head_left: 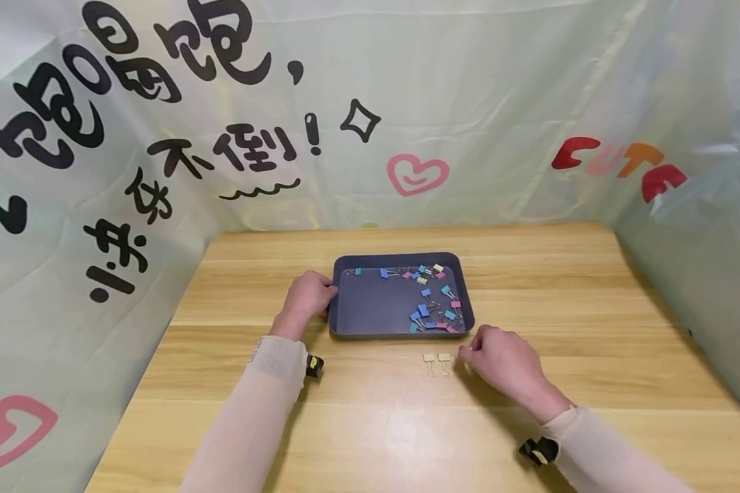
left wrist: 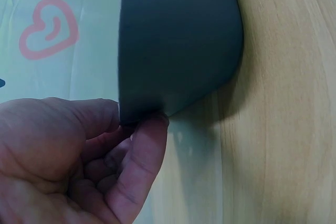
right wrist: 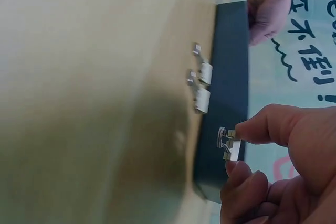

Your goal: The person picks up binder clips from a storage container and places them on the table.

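My left hand (head_left: 307, 298) pinches the left wall of a dark grey tray (head_left: 373, 305), thumb on one side and fingers on the other in the left wrist view. Several small binder clips in blue, teal, pink and pale yellow lie in the tray, mostly along its right side. Between thumb and fingertip my right hand (head_left: 507, 366) holds a pale yellow binder clip (right wrist: 235, 150), just off the tray's front right corner. Two more pale binder clips, a left one (head_left: 429, 358) and a right one (head_left: 445, 358), lie side by side on the table before the tray.
The wooden table (head_left: 253, 404) reaches back to a pale printed cloth (head_left: 499, 123), which also hangs along both sides. Dark lettering and a pink heart (head_left: 417, 175) show on the cloth. Each wrist wears a small black device (head_left: 538, 452).
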`<state>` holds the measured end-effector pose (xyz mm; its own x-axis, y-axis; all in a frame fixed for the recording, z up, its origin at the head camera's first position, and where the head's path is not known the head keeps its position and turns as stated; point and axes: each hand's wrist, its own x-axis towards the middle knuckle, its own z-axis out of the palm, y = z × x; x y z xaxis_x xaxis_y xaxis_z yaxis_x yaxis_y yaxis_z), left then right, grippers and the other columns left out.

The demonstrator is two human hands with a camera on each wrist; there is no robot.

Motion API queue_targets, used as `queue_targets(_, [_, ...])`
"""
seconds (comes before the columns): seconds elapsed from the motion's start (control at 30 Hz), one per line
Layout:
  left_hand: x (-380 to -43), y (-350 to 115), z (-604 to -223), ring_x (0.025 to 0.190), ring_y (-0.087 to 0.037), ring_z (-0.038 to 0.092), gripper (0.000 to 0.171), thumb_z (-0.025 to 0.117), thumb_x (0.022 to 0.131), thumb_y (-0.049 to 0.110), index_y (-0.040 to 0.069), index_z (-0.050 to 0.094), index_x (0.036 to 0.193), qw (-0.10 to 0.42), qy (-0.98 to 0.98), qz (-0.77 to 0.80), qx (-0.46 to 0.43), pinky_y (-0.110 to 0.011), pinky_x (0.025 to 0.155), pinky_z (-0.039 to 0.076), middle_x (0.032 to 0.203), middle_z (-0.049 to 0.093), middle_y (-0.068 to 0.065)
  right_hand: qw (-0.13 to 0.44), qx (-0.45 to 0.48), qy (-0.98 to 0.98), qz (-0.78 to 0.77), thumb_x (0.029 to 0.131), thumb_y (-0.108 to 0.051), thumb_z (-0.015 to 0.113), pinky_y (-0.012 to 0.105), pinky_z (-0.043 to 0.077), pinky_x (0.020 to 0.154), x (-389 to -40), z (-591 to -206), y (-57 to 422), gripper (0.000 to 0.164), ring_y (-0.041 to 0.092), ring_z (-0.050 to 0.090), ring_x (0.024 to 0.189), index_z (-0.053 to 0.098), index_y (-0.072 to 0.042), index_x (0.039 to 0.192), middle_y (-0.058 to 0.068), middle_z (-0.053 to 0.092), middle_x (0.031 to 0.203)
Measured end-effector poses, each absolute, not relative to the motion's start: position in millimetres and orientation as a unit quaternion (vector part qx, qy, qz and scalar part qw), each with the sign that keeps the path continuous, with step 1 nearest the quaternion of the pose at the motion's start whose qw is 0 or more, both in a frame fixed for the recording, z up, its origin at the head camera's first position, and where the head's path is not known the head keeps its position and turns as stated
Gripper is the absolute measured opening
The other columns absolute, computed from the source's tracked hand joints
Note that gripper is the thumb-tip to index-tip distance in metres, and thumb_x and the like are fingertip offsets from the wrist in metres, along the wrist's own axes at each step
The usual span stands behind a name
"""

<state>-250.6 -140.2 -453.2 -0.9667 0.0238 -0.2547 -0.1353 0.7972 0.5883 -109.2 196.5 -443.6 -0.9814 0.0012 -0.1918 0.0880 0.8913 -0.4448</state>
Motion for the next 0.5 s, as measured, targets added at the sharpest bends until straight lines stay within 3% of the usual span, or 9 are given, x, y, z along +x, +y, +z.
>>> queue_targets(0.5, [-248, -140, -448, 0.063, -0.014, 0.073, 0.028, 0.064, 0.105, 0.022, 0.007, 0.078, 0.124, 0.120, 0.943, 0.311, -0.026, -0.034, 0.075, 0.061, 0.104, 0.080, -0.013, 0.096, 0.032, 0.971, -0.218, 0.089, -0.033, 0.072, 0.034, 0.035, 0.049, -111, -461, 187, 0.031, 0.017, 0.050, 0.055, 0.057, -0.018, 0.066, -0.001, 0.052, 0.061])
